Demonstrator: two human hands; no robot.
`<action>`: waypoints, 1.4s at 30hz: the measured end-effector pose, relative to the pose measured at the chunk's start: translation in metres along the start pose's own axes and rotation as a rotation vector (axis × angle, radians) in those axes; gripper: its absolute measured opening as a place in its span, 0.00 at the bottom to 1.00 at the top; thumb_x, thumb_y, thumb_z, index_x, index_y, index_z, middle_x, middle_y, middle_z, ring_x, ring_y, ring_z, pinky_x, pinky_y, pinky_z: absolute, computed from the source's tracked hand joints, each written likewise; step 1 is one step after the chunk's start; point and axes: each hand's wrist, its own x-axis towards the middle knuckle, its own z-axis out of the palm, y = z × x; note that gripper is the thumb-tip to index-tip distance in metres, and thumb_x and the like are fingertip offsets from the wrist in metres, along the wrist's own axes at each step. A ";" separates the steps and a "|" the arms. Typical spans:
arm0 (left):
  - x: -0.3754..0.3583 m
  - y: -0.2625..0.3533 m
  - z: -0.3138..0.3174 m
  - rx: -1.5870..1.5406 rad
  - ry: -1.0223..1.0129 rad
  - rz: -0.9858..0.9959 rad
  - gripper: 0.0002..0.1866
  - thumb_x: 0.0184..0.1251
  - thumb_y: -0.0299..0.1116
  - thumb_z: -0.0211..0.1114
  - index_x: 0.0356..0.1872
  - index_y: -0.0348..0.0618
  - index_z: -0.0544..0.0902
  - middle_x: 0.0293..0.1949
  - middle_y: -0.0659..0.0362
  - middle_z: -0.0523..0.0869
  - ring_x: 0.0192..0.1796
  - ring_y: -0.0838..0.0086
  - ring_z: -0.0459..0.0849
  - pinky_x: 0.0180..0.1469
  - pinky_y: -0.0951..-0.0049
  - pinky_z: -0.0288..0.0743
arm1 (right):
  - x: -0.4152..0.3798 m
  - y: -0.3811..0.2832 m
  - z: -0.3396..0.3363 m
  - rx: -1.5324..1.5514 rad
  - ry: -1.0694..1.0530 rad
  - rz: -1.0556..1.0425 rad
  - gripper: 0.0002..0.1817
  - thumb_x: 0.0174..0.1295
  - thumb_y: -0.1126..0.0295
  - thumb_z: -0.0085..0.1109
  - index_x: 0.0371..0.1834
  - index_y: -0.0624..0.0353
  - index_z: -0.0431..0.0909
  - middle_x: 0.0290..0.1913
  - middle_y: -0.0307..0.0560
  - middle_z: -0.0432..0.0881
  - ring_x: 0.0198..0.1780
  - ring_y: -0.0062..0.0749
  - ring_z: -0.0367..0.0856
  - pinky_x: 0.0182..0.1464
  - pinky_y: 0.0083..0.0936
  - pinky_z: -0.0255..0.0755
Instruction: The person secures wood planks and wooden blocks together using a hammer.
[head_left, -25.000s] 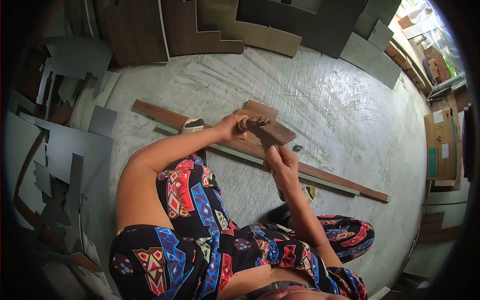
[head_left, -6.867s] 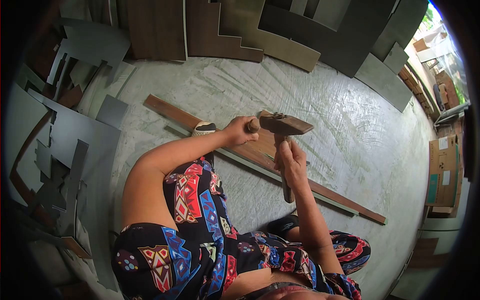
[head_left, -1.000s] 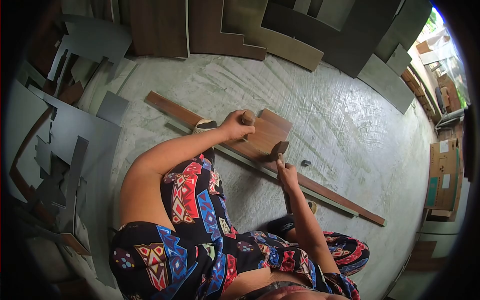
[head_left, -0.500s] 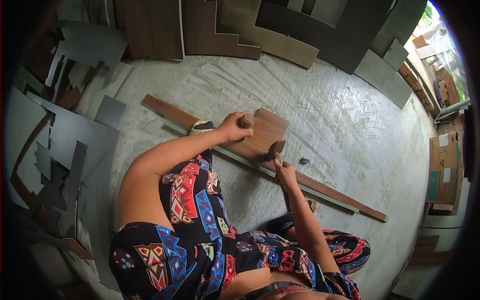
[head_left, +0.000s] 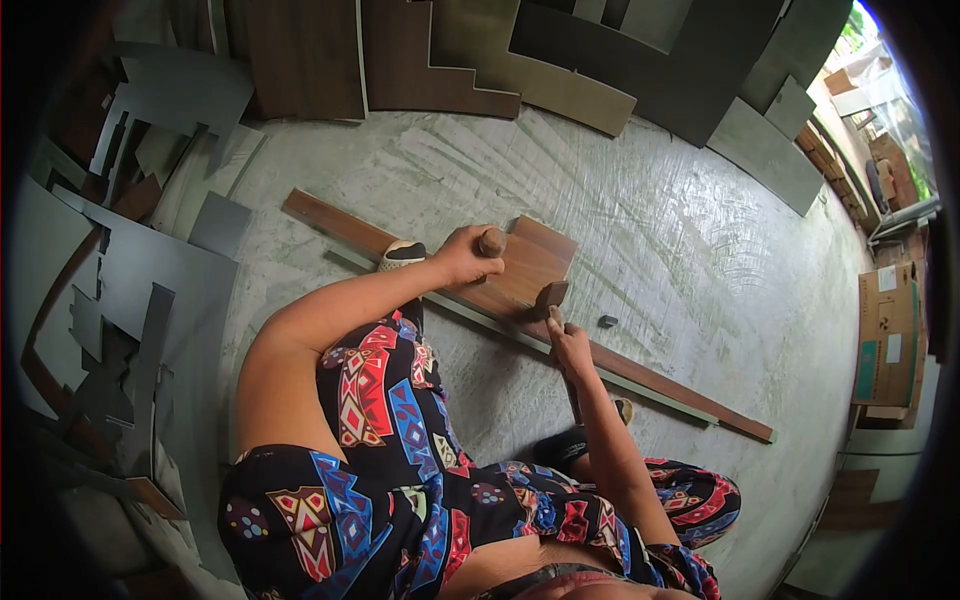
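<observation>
My left hand point(head_left: 464, 256) is wrapped round a thick wooden piece with a rounded end point(head_left: 491, 242); its lower part is hidden by my fingers. Close by, my right hand point(head_left: 571, 347) grips a short wooden-handled tool with a dark rectangular head point(head_left: 551, 297), whose exact kind I cannot make out. Both hands are over a brown wood-grain board point(head_left: 538, 262) that lies across a long narrow brown strip point(head_left: 680, 400). Beneath the strip runs a pale greenish strip point(head_left: 625, 388). My left shoe point(head_left: 402, 254) is against the long strip.
A small dark block point(head_left: 608, 321) lies on the concrete floor point(head_left: 700, 270) to the right. Cut panels point(head_left: 308, 60) lean along the back, and offcuts point(head_left: 170, 260) are piled at left. A cardboard box point(head_left: 888, 335) stands at right.
</observation>
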 end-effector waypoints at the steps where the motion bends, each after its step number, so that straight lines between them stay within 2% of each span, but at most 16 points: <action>1: 0.000 0.000 0.001 0.007 0.002 -0.008 0.13 0.46 0.32 0.68 0.33 0.42 0.77 0.26 0.65 0.77 0.31 0.81 0.75 0.38 0.76 0.73 | 0.001 0.002 0.001 -0.017 0.007 -0.011 0.28 0.59 0.48 0.54 0.23 0.69 0.75 0.17 0.50 0.75 0.21 0.34 0.77 0.26 0.32 0.68; 7: 0.000 -0.001 0.001 0.015 0.001 -0.020 0.13 0.46 0.32 0.68 0.34 0.43 0.77 0.26 0.65 0.77 0.31 0.81 0.75 0.39 0.76 0.73 | -0.004 -0.005 -0.002 0.020 -0.023 0.056 0.29 0.59 0.47 0.54 0.24 0.70 0.75 0.18 0.51 0.75 0.23 0.36 0.77 0.28 0.33 0.69; 19: 0.001 0.000 0.001 0.041 -0.034 0.010 0.13 0.46 0.33 0.69 0.33 0.43 0.77 0.26 0.64 0.78 0.31 0.81 0.75 0.39 0.75 0.73 | -0.003 -0.003 -0.001 0.018 -0.011 0.014 0.28 0.59 0.48 0.55 0.24 0.69 0.75 0.17 0.49 0.74 0.20 0.33 0.75 0.25 0.32 0.67; 22: 0.003 -0.001 0.000 0.026 -0.031 -0.001 0.13 0.46 0.34 0.68 0.33 0.43 0.77 0.26 0.64 0.78 0.32 0.80 0.75 0.39 0.75 0.73 | -0.004 -0.004 -0.002 0.051 -0.015 -0.028 0.25 0.60 0.50 0.56 0.22 0.66 0.72 0.15 0.42 0.71 0.14 0.26 0.69 0.17 0.26 0.61; 26: 0.003 -0.005 0.005 0.003 -0.009 0.035 0.13 0.46 0.34 0.68 0.32 0.43 0.76 0.26 0.64 0.78 0.31 0.79 0.75 0.38 0.75 0.73 | 0.000 0.005 0.000 0.080 0.003 -0.028 0.27 0.60 0.47 0.55 0.21 0.65 0.72 0.15 0.42 0.70 0.15 0.26 0.69 0.17 0.25 0.61; 29: 0.004 0.000 0.007 0.041 -0.007 0.043 0.14 0.45 0.35 0.69 0.32 0.43 0.76 0.26 0.63 0.78 0.30 0.78 0.75 0.38 0.74 0.73 | -0.007 -0.016 0.000 0.182 0.008 0.029 0.28 0.59 0.45 0.55 0.20 0.62 0.72 0.14 0.41 0.69 0.15 0.25 0.69 0.17 0.24 0.61; 31: 0.005 0.000 0.006 0.081 0.002 0.006 0.14 0.44 0.36 0.69 0.31 0.43 0.76 0.26 0.62 0.79 0.30 0.76 0.76 0.38 0.73 0.72 | -0.027 -0.055 -0.010 0.289 0.021 0.051 0.29 0.59 0.43 0.55 0.18 0.61 0.71 0.14 0.41 0.69 0.14 0.24 0.68 0.16 0.23 0.61; 32: 0.006 0.000 0.006 0.099 -0.006 -0.015 0.14 0.44 0.36 0.69 0.31 0.43 0.76 0.26 0.61 0.79 0.30 0.75 0.76 0.38 0.73 0.73 | -0.035 -0.071 -0.017 0.320 -0.032 -0.039 0.28 0.61 0.44 0.53 0.20 0.61 0.71 0.15 0.40 0.70 0.15 0.22 0.68 0.16 0.22 0.62; 35: 0.007 0.006 0.010 0.153 0.002 -0.030 0.14 0.44 0.36 0.68 0.31 0.43 0.76 0.26 0.60 0.79 0.30 0.74 0.77 0.38 0.72 0.73 | -0.055 -0.117 -0.033 0.459 -0.017 -0.255 0.25 0.64 0.48 0.51 0.22 0.61 0.70 0.17 0.38 0.69 0.17 0.20 0.67 0.19 0.20 0.64; 36: 0.007 0.008 0.010 0.174 0.013 -0.027 0.14 0.45 0.36 0.68 0.31 0.44 0.76 0.26 0.60 0.80 0.30 0.74 0.77 0.38 0.72 0.73 | -0.062 -0.130 -0.038 0.499 -0.063 -0.313 0.22 0.67 0.52 0.48 0.26 0.61 0.70 0.18 0.38 0.69 0.18 0.18 0.67 0.20 0.19 0.65; 39: 0.007 0.009 0.010 0.232 -0.027 0.041 0.13 0.46 0.36 0.67 0.32 0.44 0.77 0.26 0.59 0.80 0.30 0.72 0.78 0.37 0.70 0.72 | -0.083 -0.160 -0.045 0.538 -0.108 -0.440 0.21 0.67 0.53 0.48 0.27 0.60 0.70 0.19 0.37 0.69 0.19 0.18 0.67 0.21 0.18 0.65; 42: 0.006 0.013 0.010 0.248 -0.073 -0.014 0.12 0.47 0.35 0.66 0.32 0.44 0.77 0.25 0.60 0.80 0.29 0.72 0.78 0.36 0.70 0.72 | -0.086 -0.160 -0.037 0.370 -0.126 -0.400 0.21 0.67 0.53 0.49 0.30 0.62 0.71 0.20 0.39 0.72 0.18 0.19 0.69 0.21 0.18 0.65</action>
